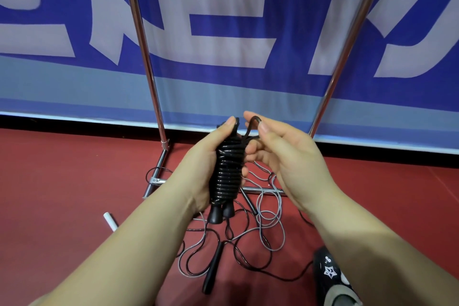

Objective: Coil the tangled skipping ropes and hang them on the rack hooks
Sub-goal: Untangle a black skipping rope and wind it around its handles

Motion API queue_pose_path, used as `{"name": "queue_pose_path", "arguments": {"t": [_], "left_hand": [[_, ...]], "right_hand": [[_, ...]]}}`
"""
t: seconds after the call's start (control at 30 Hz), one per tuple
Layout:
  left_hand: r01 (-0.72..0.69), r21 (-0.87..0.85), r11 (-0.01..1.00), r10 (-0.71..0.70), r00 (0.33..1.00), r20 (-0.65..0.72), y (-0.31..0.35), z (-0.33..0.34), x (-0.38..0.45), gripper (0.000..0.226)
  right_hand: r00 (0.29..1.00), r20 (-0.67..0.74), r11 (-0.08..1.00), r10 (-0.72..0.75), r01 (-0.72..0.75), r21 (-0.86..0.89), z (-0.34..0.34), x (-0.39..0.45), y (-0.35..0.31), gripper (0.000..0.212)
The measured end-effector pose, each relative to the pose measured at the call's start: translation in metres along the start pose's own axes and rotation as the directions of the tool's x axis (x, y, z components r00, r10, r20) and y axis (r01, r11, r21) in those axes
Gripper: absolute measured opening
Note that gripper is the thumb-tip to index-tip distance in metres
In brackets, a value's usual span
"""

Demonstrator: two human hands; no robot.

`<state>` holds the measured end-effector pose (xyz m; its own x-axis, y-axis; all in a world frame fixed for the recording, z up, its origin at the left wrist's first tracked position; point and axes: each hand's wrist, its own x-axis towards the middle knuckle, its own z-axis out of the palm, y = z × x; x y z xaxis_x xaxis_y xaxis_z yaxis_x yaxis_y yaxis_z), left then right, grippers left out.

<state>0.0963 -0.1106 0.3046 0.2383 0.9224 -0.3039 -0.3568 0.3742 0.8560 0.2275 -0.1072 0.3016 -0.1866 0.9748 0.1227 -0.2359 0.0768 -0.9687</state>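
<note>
A black skipping rope (227, 171) is wound tightly round its two handles into an upright bundle, the handle ends sticking out below. My left hand (206, 164) grips this bundle round its middle. My right hand (280, 154) pinches a small loop of the same rope (253, 124) at the bundle's top, between thumb and forefinger. On the red floor below lie more tangled ropes (248, 238), black and grey, with a black handle (212, 266). The rack's two chrome uprights (146, 57) rise behind; no hooks are in view.
The rack's foot bars (154, 179) lie on the floor under my hands. A white handle (110, 221) lies at the left. A dark shoe (330, 278) stands at the lower right. A blue and white banner (223, 32) closes off the back.
</note>
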Motion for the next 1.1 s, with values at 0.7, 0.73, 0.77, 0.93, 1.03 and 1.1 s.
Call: {"name": "queue_pose_path", "arguments": {"t": [0.7, 0.73, 0.77, 0.93, 1.03, 1.1], "left_hand": [[0.008, -0.046, 0.999, -0.011, 0.998, -0.062, -0.002, 0.001, -0.006, 0.051], [0.002, -0.047, 0.999, -0.005, 0.998, -0.064, -0.002, 0.0, -0.006, 0.051], [-0.001, -0.048, 0.999, -0.003, 0.998, -0.065, -0.001, 0.0, -0.006, 0.05], [0.026, -0.043, 0.999, -0.027, 0.999, -0.04, -0.002, 0.003, -0.008, 0.048], [0.024, -0.014, 1.0, -0.025, 0.999, -0.025, -0.003, 0.005, -0.01, 0.048], [0.03, 0.0, 1.0, -0.03, 0.999, -0.014, -0.002, 0.005, -0.011, 0.049]], "right_hand": [[0.992, -0.127, 1.0, 0.001, 0.002, 0.022, 0.013, -0.001, -0.004, 0.018], [0.992, -0.122, 1.0, 0.003, 0.001, 0.026, 0.013, -0.001, -0.004, 0.018], [0.993, -0.117, 1.0, 0.002, 0.001, 0.025, 0.013, -0.002, -0.004, 0.019], [0.992, -0.125, 1.0, 0.009, -0.007, 0.013, 0.012, -0.001, -0.007, 0.02], [0.99, -0.144, 1.0, -0.009, 0.008, -0.01, 0.012, -0.001, -0.008, 0.019], [0.989, -0.145, 0.999, -0.035, 0.031, -0.032, 0.013, -0.001, -0.009, 0.02]]}}
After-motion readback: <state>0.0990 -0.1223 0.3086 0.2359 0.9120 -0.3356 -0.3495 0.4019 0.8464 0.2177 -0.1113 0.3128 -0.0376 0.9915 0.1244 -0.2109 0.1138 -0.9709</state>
